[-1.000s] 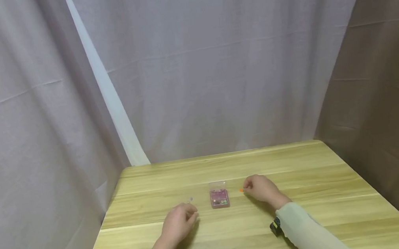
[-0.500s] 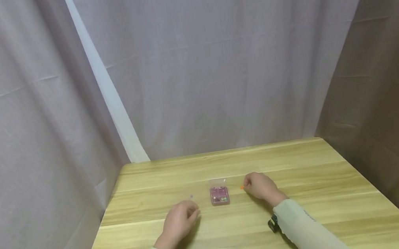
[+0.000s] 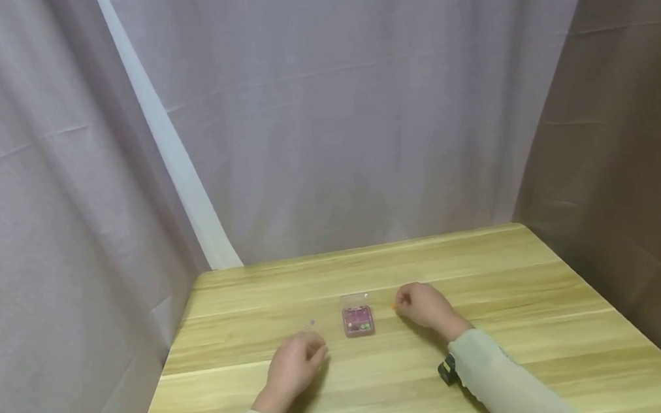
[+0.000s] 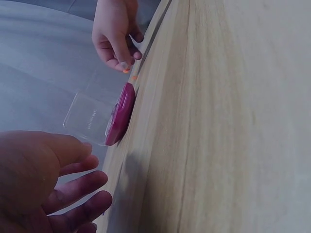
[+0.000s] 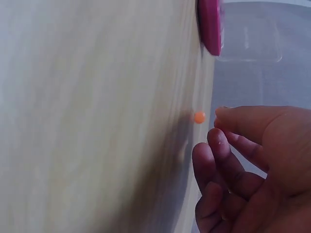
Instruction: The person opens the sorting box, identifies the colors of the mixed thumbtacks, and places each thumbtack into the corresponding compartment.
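A small pink pill case [image 3: 359, 333] stands mid-table with its clear lid [image 4: 90, 116] raised. Several tiny coloured pieces lie in its front compartments. To the right of the case, my right hand [image 3: 426, 305] pinches a small orange ball [image 4: 126, 71] between thumb and index fingertips, close over the table. Another orange ball [image 5: 199, 117] lies on the wood just beside those fingertips. My left hand [image 3: 291, 365] rests low over the table to the left of the case, fingers loosely bent, nothing held. Just beyond its fingers lies a tiny purple piece [image 3: 312, 322].
The wooden table [image 3: 441, 393] reaches back to a grey curtain [image 3: 324, 135], with more curtain along both sides. A dark device [image 3: 448, 370] is strapped at the right wrist, over a pale sleeve [image 3: 507, 375].
The head view has shifted slightly. The right thumb and index finger show a little more of a gap behind their tips; both hands and the case otherwise keep nearly the same places.
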The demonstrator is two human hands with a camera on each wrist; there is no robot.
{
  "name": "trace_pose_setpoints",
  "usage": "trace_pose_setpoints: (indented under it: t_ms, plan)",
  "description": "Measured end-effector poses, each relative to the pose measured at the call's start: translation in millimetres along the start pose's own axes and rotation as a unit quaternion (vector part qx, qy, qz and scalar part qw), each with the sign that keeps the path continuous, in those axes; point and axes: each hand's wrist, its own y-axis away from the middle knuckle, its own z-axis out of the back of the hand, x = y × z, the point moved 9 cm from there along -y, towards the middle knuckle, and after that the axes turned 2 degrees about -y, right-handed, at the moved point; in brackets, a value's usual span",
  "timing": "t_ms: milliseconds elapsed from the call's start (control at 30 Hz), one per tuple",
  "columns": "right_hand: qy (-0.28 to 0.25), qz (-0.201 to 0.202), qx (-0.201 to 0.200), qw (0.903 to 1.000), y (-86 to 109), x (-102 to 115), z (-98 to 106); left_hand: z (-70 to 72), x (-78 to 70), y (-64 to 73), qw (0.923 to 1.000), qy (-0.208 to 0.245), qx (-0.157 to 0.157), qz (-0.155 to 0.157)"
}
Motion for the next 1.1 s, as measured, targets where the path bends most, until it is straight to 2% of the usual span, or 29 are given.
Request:
trace_pose_setpoints:
  t_ms: [267,567,900,1100]
  plan:
    - [-0.025,0.011,-0.004,0.9996,-3.9,16.6,-8.5,-1.5,7.9,2.3,0.9999,0.005,-0.001,0.016]
    - [-0.032,0.024,-0.006,0.9992,-9.2,35.4,-18.3,-0.1,6.3,1.3,0.9999,0.006,-0.008,0.009]
    - [-0.029,0.007,-0.007,0.9995,-14.4,38.1,-29.9,-4.2,5.1,1.0,0.9998,0.011,-0.001,0.015]
    - [-0.029,-0.002,0.0,0.9996,-15.0,35.0,-30.8,-3.3,-0.5,-1.4,0.9999,0.006,-0.004,0.008]
